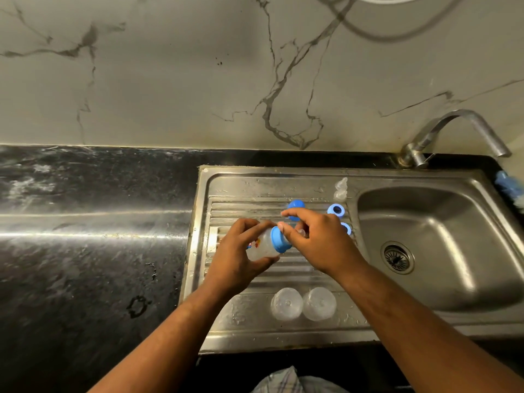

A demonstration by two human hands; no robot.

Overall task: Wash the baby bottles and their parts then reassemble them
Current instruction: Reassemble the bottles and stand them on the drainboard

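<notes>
On my feed, both hands meet over the ribbed drainboard (246, 199) of a stainless steel sink, just left of centre. My left hand (238, 251) wraps round the body of a clear baby bottle (262, 245), thumb on the near side and fingers curled over the top. The bottle lies nearly level, its neck pointing to 3 o'clock. A blue screw ring (279, 239) sits on that neck. My right hand (320, 242) closes over the ring end: the thumb tip presses on the ring, the other fingers curl over what lies beyond it, and the index finger sticks out straight toward 9 o'clock. A bit of clear teat shows under those fingers.

From the bottle, a blue cap (296, 205) rests on the ribs at 1 o'clock, partly behind the right index finger. Two spare blue rings lie toward 2 to 3 o'clock, one (336, 209) farther back, the other (346, 228) half hidden by my knuckles. Clear teats (341, 190) stand beyond them at the drainboard's back edge. At 5 o'clock two clear dome lids (286, 303) (319, 303) sit side by side, touching, on the near flat strip.

The basin (453, 265) lies at 3 o'clock with its drain strainer (396, 257); the faucet (453, 129) arches over its back rim. A wet black stone counter (85, 251) fills the 9 o'clock side.
</notes>
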